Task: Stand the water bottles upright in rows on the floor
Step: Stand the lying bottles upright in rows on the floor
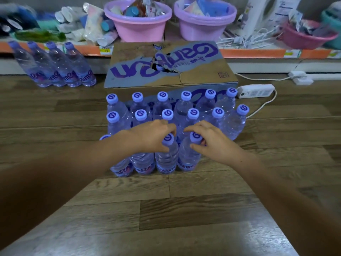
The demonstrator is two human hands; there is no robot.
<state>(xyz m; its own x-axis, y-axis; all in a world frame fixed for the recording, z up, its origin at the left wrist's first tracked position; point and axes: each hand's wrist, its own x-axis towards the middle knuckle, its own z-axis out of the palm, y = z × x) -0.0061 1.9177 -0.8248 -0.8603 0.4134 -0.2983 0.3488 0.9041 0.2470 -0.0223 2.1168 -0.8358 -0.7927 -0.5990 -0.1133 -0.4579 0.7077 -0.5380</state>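
Clear water bottles with purple caps stand upright in three rows on the wooden floor (pixel 184 200), in front of a torn cardboard box (pixel 203 76). The back row (pixel 186 96) and middle row (pixel 218 113) each hold several bottles. In the front row, my left hand (pixel 149 135) grips the cap end of one bottle (pixel 167 160). My right hand (pixel 214 143) pinches the cap of the neighbouring bottle (pixel 188 157) at the row's right end. Both bottles stand on the floor, side by side. My left forearm hides part of the front row's left bottles.
Several more bottles (pixel 60 69) stand at the back left against a low shelf. A white power strip (pixel 255 91) and its cable lie right of the box. Purple basins (pixel 138 24) (pixel 204 24) full of goods sit on the shelf behind.
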